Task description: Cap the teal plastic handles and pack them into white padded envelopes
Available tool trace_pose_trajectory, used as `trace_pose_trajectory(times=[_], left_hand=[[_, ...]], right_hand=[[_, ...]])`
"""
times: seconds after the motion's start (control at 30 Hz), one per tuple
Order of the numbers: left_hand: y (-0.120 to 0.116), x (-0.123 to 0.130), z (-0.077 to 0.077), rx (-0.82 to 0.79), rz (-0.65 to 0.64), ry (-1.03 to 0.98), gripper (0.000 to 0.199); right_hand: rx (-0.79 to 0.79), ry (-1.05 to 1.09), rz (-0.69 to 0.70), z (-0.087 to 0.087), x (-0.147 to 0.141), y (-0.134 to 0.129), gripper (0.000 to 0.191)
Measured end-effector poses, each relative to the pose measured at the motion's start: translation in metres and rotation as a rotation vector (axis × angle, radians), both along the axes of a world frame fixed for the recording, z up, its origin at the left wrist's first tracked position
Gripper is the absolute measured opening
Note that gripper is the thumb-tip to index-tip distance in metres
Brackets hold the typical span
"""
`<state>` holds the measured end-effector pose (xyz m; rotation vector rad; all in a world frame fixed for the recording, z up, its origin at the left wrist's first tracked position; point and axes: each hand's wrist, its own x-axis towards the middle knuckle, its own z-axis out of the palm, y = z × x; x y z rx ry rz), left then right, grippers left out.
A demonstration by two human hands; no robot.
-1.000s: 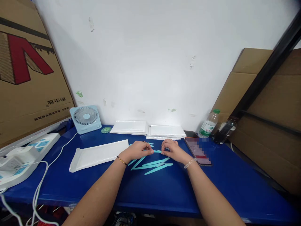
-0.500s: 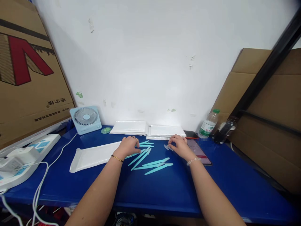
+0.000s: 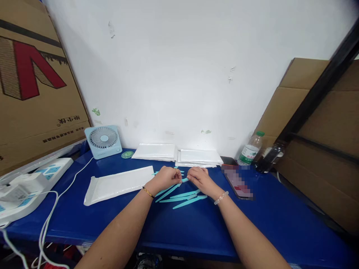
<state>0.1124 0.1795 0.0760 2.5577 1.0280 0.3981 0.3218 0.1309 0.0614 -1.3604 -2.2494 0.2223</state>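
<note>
One stick (image 3: 184,180): teal, bridging the small gap between left hand (image 3: 167,177) and right hand (image 3: 202,181).
Left grip: thumb and finger pinching the left end.
Right grip: fingers bent at the right end; cannot tell whether pinching.
Other sticks (image 3: 185,203): spread nearer and to the left, on table (image 3: 193,231).
Packet (image 3: 120,186): flat, left of left hand.
Phone (image 3: 236,181): right of right hand.

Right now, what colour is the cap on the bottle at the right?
Green; the cap shows best in the head view.
</note>
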Motion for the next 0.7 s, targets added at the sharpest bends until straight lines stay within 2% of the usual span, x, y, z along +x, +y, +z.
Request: trace_pose_trajectory(times=[0.07,0.23,0.33,0.5,0.57,0.7], left_hand=[[0.005,-0.002,-0.001,0.045,0.045,0.011,0.015],[0.014,-0.014,-0.005,0.119,0.267,0.051,0.017],[0.008,-0.015,-0.003,0.145,0.272,0.083,0.029],[-0.006,-0.011,0.004,-0.018,0.171,0.272,0.015],[-0.009,-0.008,0.006,-0.002,0.167,0.277,0.01],[-0.01,-0.001,0.005,0.035,0.132,0.191,0.012]], right_hand=[[0.028,-0.017,-0.052,-0.001,0.01,0.005,0.028],[0.099,-0.035,-0.314,-0.009,0.041,0.016,0.028],[0.105,-0.016,-0.365,-0.012,0.045,0.016,0.022],[0.037,0.031,-0.235,-0.011,0.027,0.009,0.024],[0.014,0.028,-0.161,-0.01,0.017,0.006,0.023],[-0.003,-0.022,-0.04,-0.009,0.002,0.002,0.02]])
